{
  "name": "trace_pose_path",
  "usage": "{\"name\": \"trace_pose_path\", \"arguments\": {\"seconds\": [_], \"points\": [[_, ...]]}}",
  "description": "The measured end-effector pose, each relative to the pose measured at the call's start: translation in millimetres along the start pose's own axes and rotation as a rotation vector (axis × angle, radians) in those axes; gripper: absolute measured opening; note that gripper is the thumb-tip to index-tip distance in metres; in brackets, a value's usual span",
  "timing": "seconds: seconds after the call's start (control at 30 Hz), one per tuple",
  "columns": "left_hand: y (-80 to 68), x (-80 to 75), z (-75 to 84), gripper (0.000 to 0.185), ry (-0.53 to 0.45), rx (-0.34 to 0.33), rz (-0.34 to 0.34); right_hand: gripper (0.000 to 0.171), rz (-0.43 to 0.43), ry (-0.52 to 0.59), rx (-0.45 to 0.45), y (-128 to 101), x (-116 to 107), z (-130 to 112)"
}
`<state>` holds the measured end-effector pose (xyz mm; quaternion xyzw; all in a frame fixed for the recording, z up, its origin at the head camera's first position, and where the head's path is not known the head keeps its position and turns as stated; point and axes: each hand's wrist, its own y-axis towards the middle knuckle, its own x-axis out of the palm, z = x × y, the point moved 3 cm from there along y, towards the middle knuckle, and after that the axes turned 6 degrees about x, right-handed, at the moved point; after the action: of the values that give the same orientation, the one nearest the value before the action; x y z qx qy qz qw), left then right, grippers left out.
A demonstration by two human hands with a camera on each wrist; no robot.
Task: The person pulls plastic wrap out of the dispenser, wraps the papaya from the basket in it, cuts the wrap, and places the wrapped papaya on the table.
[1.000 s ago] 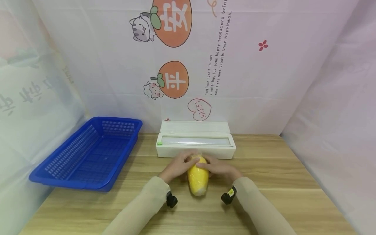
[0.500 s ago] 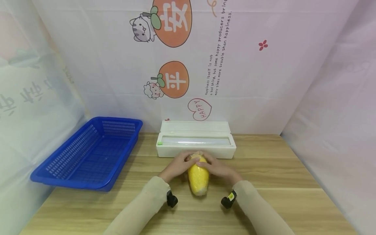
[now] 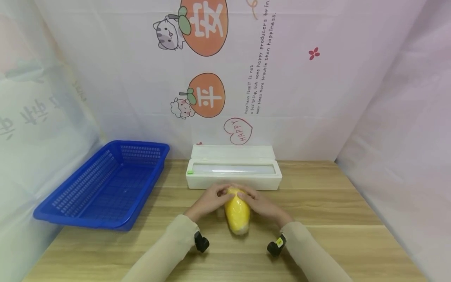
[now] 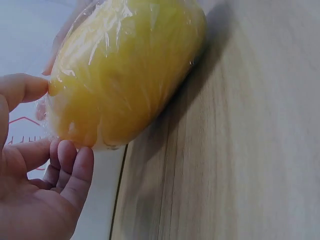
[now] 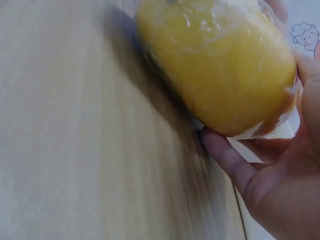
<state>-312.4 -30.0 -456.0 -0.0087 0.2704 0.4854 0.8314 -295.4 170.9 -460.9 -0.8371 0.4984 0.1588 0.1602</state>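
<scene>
A yellow oblong fruit (image 3: 237, 215), wrapped in clear cling film, lies lengthwise on the table between both hands. My left hand (image 3: 210, 200) holds its far end from the left, thumb on top. In the left wrist view, curled fingers of the left hand (image 4: 45, 200) meet the film at that end. From the right, my right hand (image 3: 263, 204) holds the same end, its thumb also on top. The right wrist view shows the right hand (image 5: 285, 190) with a finger under the fruit (image 5: 225, 70). The fingertips behind the far end are partly hidden in the head view.
Just beyond the hands stands a white cling film dispenser (image 3: 234, 181) with its lid raised and a roll inside. A blue plastic basket (image 3: 144, 196) sits at the left of the wooden table (image 3: 334, 243). Printed white sheets (image 3: 299, 98) enclose the back and sides.
The fingers have closed in over the far end, covering the bunched film seen there half a second ago. Both wrists have shifted slightly. The fruit stays in nearly the same place.
</scene>
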Motion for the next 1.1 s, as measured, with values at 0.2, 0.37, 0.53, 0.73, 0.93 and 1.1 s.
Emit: {"name": "trace_pose_path", "arguments": {"seconds": [0.2,0.37,0.53,0.73,0.93,1.1], "points": [[-2.7,-1.9,4.5,0.041,0.059,-0.001,0.027,0.040,0.032,-0.027,-0.014,-2.3,0.3,-3.9],[-8.6,-1.0,8.1,0.051,0.114,-0.056,0.089,0.040,0.057,-0.023,-0.021,-3.8,2.4,-5.7],[-10.7,0.8,16.1,0.040,0.173,0.013,0.144,0.041,0.060,0.005,-0.038,-4.7,5.4,-6.5],[-10.0,1.6,17.8,0.034,0.198,0.060,0.201,0.040,0.097,0.033,-0.037,-6.5,6.8,-7.6],[-10.6,0.2,17.3,0.028,0.172,0.066,0.235,0.038,0.126,0.040,-0.029,-7.7,8.7,-8.2],[-10.0,-0.2,23.6,0.024,0.186,0.113,0.249,0.038,0.156,0.037,-0.045,-6.9,9.0,-5.8]]}}
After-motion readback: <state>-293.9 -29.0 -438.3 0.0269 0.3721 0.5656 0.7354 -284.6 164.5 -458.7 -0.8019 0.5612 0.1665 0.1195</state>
